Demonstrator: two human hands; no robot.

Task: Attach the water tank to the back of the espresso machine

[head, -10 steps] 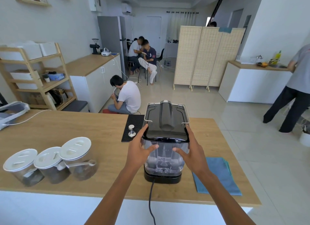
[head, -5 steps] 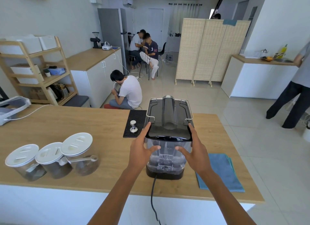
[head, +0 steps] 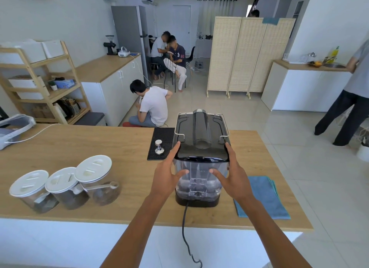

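The black espresso machine [head: 201, 131] stands on the wooden counter [head: 99, 147] with its back toward me. A clear plastic water tank [head: 198, 179] with a dark lid sits against that back, upright above the black base. My left hand [head: 167, 173] grips the tank's left side, thumb across its face and forefinger up at the lid. On the other side, my right hand [head: 232, 176] holds it the same way. A black power cord [head: 184, 225] drops from the base over the counter's near edge.
Three lidded glass jars [head: 63, 184] stand at the front left. A metal tamper [head: 159, 147] rests on a black mat [head: 159, 141] left of the machine. A blue cloth [head: 263, 197] lies to the right. A white headset [head: 12, 131] is far left. People occupy the room beyond.
Both hands stay on the tank's sides in the same grip. The camera view has shifted slightly; the tank and the machine show no clear movement.
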